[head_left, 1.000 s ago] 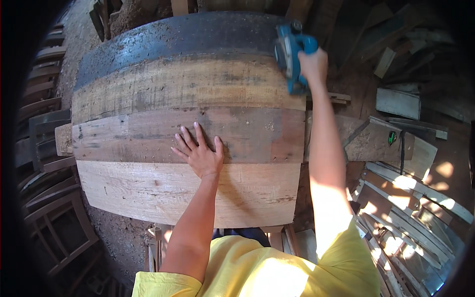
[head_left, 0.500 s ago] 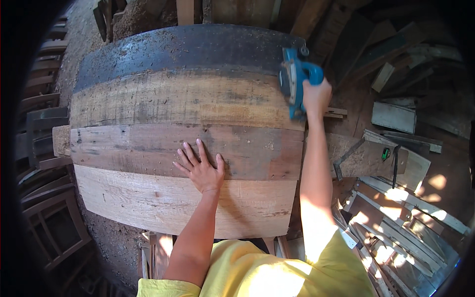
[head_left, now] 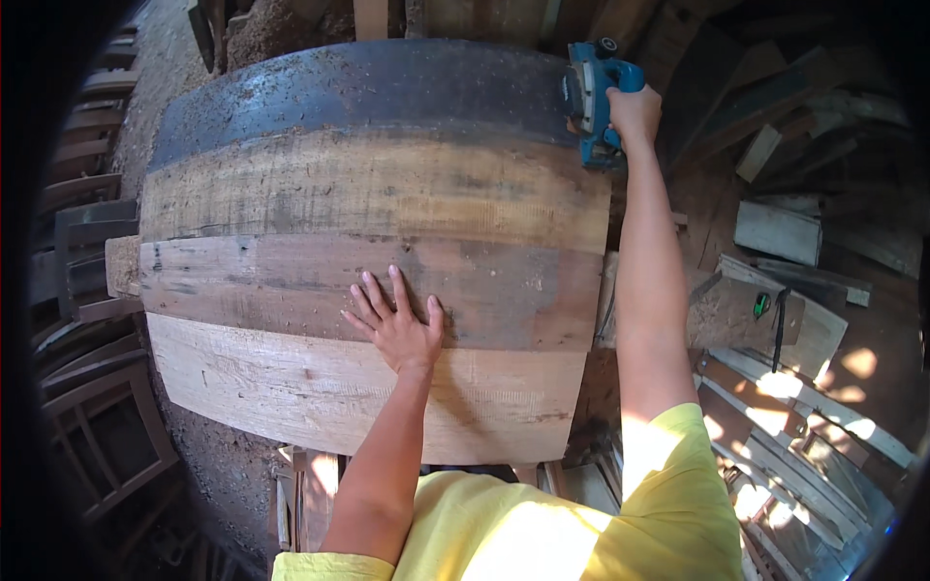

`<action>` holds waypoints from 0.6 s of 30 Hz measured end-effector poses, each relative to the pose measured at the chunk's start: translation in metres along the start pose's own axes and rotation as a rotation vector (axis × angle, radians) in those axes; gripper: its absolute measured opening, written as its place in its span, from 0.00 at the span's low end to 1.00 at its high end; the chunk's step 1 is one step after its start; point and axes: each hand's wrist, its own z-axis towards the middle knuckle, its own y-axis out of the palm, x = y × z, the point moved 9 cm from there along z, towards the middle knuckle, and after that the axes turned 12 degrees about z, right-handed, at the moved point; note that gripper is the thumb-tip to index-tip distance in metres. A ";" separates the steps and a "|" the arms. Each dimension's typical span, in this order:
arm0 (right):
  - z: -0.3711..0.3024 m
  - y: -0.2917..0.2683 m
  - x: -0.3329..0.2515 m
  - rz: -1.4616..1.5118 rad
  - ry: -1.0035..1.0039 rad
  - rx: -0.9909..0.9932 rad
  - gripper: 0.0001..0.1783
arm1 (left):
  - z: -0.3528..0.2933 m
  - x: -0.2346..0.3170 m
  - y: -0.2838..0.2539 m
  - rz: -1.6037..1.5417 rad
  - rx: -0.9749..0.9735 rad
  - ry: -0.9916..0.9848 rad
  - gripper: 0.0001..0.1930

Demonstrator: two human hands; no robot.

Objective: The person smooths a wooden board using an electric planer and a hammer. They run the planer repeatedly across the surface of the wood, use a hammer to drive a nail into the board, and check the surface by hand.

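A broad panel of wooden boards lies before me, its far board dark and its nearer ones brown, reddish and pale. At the panel's far right corner is a blue electric planer. My right hand is wrapped round its handle, the arm stretched far forward. The planer rests on the right edge of the dark board, partly past it. My left hand lies flat with spread fingers, palm on the reddish board close to the joint with the pale one. Wood shavings speckle the dark board.
Right of the panel, a plank carries a green tape measure. Scrap boards and long offcuts are piled beyond it. Wooden frames stand along the left. Sawdust is heaped past the far edge.
My right hand has pushed the planer away from me and slightly right, from the yellowish-brown board's right end to the far corner. The left hand stays in the same spot on the panel.
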 end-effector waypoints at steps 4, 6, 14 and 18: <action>-0.098 -0.026 0.028 0.038 -0.077 -0.044 0.22 | -0.001 0.002 0.000 0.028 0.023 0.014 0.42; -0.177 -0.046 0.030 0.051 -0.076 -0.084 0.22 | -0.005 -0.006 0.003 0.048 0.022 -0.003 0.43; -0.489 -0.171 0.115 0.094 0.036 0.037 0.17 | -0.003 0.001 0.003 0.072 0.024 -0.009 0.43; -0.630 -0.217 0.182 -0.083 0.326 -0.041 0.27 | -0.006 -0.001 0.006 0.088 0.057 -0.012 0.42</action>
